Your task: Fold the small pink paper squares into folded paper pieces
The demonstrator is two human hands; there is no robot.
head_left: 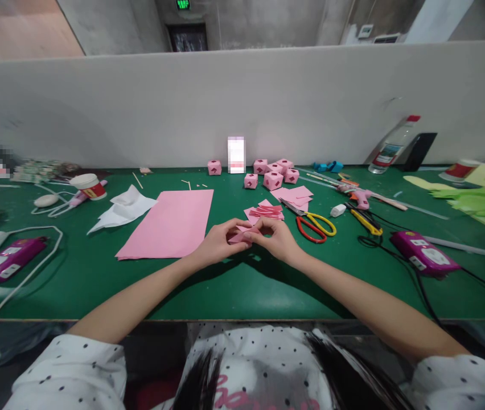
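Observation:
Between my two hands is a small folded piece of pink paper [239, 234], held just above the green table. My left hand [219, 242] grips its left side with thumb and fingers. From the right, my right hand [274, 236] pinches the same piece; part of it is hidden by the fingers. Right behind my hands lies a pile of folded pink strips [266, 212]. Scissors with red and yellow handles [313, 228] rest beside my right hand, their blades on more pink paper pieces [296, 196]. A stack of large pink sheets [169, 225] lies to the left.
Several folded pink paper cubes [273, 180] stand at the back near a propped phone [236, 155]. On the right are a pink glue gun [358, 196], a yellow utility knife [366, 221], a purple power box [424, 253] with cables and a bottle [391, 149]. White crumpled paper [123, 208] lies left.

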